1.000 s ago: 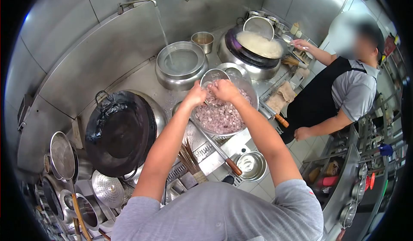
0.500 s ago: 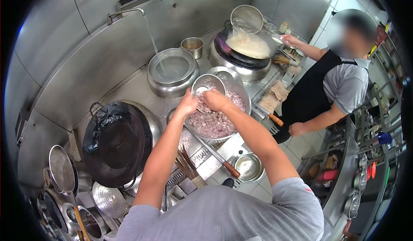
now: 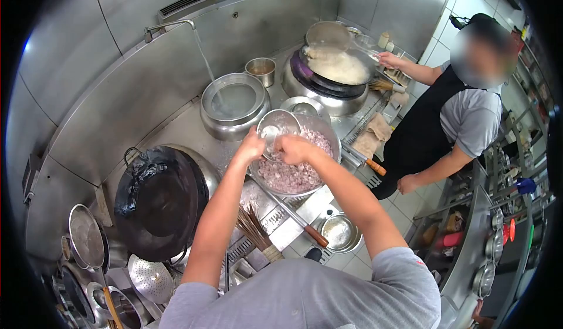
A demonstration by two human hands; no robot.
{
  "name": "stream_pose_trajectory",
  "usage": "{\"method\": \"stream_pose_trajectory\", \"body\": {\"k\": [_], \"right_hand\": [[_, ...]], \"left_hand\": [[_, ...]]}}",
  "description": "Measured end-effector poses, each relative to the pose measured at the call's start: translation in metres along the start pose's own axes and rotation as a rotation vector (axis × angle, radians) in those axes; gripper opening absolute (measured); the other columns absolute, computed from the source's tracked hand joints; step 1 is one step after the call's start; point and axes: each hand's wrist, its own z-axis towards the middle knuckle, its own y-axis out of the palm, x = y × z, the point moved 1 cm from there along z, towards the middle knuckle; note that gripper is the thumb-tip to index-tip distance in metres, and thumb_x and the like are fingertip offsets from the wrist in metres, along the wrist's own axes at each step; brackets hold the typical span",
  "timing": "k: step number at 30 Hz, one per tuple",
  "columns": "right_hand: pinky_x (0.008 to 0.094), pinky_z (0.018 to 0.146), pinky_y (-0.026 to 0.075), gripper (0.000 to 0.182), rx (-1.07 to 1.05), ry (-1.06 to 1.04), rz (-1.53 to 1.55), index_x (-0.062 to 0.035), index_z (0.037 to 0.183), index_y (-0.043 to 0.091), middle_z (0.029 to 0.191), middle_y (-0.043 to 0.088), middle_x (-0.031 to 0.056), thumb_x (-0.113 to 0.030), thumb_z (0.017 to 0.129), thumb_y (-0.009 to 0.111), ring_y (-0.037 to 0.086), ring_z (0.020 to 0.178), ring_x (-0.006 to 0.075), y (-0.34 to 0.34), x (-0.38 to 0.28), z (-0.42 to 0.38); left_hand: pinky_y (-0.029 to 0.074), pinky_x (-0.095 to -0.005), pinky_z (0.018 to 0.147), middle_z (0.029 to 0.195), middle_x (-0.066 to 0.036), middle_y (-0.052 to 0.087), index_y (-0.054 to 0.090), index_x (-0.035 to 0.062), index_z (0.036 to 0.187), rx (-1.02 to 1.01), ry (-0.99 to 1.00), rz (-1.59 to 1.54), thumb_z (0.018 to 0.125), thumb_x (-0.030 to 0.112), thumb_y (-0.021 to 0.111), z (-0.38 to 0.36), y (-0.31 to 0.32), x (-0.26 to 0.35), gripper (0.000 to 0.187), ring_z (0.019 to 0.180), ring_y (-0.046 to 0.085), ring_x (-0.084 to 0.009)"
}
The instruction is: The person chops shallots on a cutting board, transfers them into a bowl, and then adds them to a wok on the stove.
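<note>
My left hand [image 3: 252, 146] grips the left rim of a small metal bowl [image 3: 288, 119], which is tilted over a large metal bowl [image 3: 338, 156]. Chopped pale pink pieces [image 3: 293, 179] fill much of the large bowl. My right hand [image 3: 293, 148] is at the small bowl's near side, its fingers curled together inside the rim. What those fingertips hold, if anything, is hidden. White stuff shows inside the small bowl. Beside the large bowl lies a long metal tool with a wooden handle [image 3: 315, 235], its shaft passing along the near side.
A dark wok [image 3: 157, 206] sits at left. Behind the bowls, a tap [image 3: 170, 28] runs into a water-filled pan [image 3: 234, 101]. At right, a co-worker [image 3: 446, 106] holds a strainer [image 3: 328, 35] over a foamy wok [image 3: 340, 66]. A bamboo brush [image 3: 253, 226] lies in front.
The small bowl and both my hands have shifted slightly left. My right hand's fingers have moved against the bowl. The co-worker's strainer has tipped and dropped lower over the foamy wok.
</note>
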Motion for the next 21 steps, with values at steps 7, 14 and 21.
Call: {"method": "stream_pose_trajectory", "body": {"k": [7, 14, 21], "right_hand": [[0.0476, 0.096, 0.050, 0.034, 0.238, 0.174, -0.356, -0.0043, 0.111, 0.065, 0.118, 0.060, 0.0263, -0.016, 0.079, 0.067, 0.058, 0.111, 0.0405, 0.026, 0.002, -0.002], [0.0480, 0.087, 0.053, 0.025, -0.018, 0.455, -0.231, -0.0044, 0.105, 0.069, 0.107, 0.068, 0.0217, -0.020, 0.085, 0.067, 0.066, 0.101, 0.0392, -0.007, -0.011, -0.014], [0.0475, 0.090, 0.051, 0.031, 0.256, -0.022, -0.113, -0.0055, 0.110, 0.069, 0.107, 0.063, 0.0202, -0.020, 0.082, 0.069, 0.062, 0.107, 0.0384, 0.008, 0.001, 0.002]], "left_hand": [[0.042, -0.0492, 0.104, 0.128, -0.038, 0.053, 0.032, -0.0034, 0.143, 0.200, 0.242, 0.457, 0.085, 0.006, 0.051, -0.021, 0.028, 0.025, 0.062, 0.121, 0.052, -0.0494], [0.041, -0.0479, 0.106, 0.134, -0.034, 0.050, 0.033, -0.0017, 0.143, 0.286, 0.387, 0.432, 0.083, -0.003, 0.050, -0.031, 0.013, 0.019, 0.063, 0.127, 0.048, -0.0466], [0.039, -0.0473, 0.108, 0.139, -0.031, 0.047, 0.033, -0.0018, 0.143, 0.258, 0.489, 0.358, 0.082, -0.005, 0.049, -0.029, 0.014, 0.032, 0.063, 0.129, 0.046, -0.0459]]}}
